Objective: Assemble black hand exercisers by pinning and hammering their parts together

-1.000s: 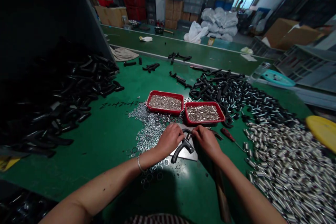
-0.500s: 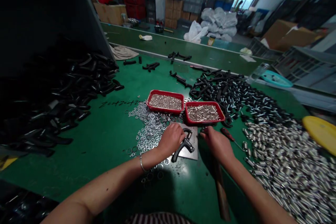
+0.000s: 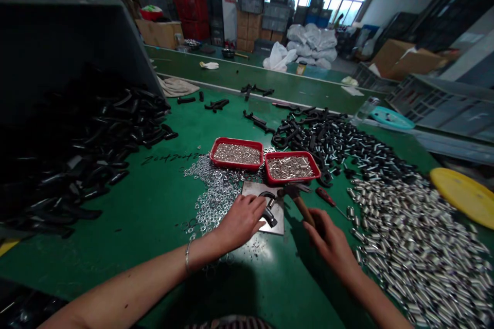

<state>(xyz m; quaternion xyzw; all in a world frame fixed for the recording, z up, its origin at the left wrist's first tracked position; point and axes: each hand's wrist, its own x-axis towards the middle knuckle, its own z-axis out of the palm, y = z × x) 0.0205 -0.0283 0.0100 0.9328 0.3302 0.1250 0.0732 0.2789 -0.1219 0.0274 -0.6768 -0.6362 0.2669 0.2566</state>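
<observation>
My left hand bends over a black curved handle part lying on a small metal plate, fingers closed on its near side. The hand covers part of it. A hammer is in my right hand, whose fingers wrap its wooden handle. The hammer's head is just above the plate's right edge, close to the black part. Silvery rings are scattered left of the plate. Beyond it stand a red tray of tiny metal pieces and a red tray of small pins.
A screwdriver lies right of the hammer, beside a heap of metal cylinders. Behind are black parts with bolts. A large grey bin on the left spills black handles. A yellow lid lies far right.
My right hand has gone from beside the hammer's head to its handle, and the hammer has swung round and up toward the plate. My left hand now covers more of the black part.
</observation>
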